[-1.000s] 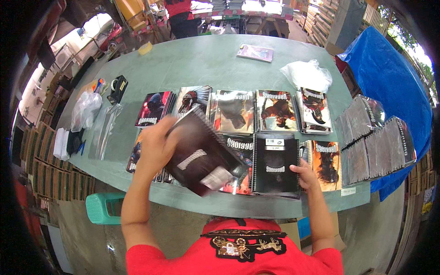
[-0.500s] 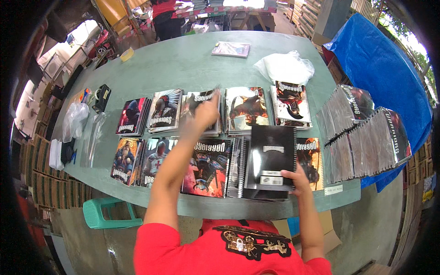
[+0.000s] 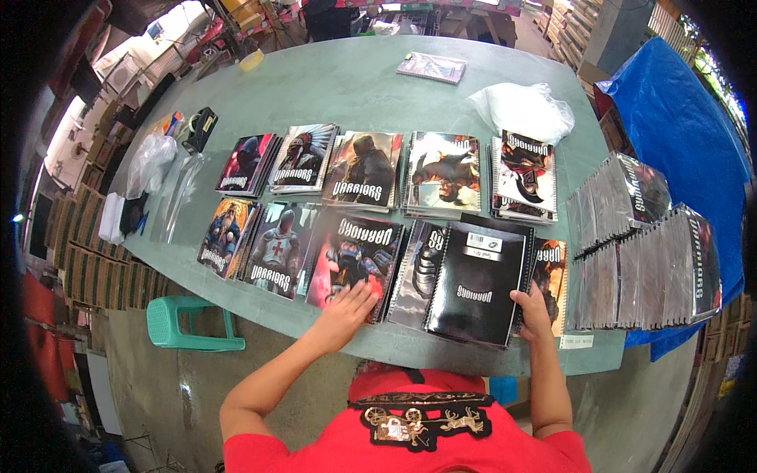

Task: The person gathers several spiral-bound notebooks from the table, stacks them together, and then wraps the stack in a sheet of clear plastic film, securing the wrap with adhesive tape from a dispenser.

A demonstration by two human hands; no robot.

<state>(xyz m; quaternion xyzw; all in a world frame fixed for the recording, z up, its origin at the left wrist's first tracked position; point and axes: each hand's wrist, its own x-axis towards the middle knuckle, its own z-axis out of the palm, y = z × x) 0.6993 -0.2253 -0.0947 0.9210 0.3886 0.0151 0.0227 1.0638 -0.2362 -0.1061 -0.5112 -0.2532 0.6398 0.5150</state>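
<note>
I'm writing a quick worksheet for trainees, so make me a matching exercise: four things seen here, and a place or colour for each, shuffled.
Things:
1. Left hand
2. Right hand
3. Stool
4. Tarp

Places and colours:
A. Blue, at the far right of the view
B. At the near edge of the reddish notebook
C. Green, on the floor
D. At the right edge of the black notebook

Pairs: 1-B, 2-D, 3-C, 4-A
</note>
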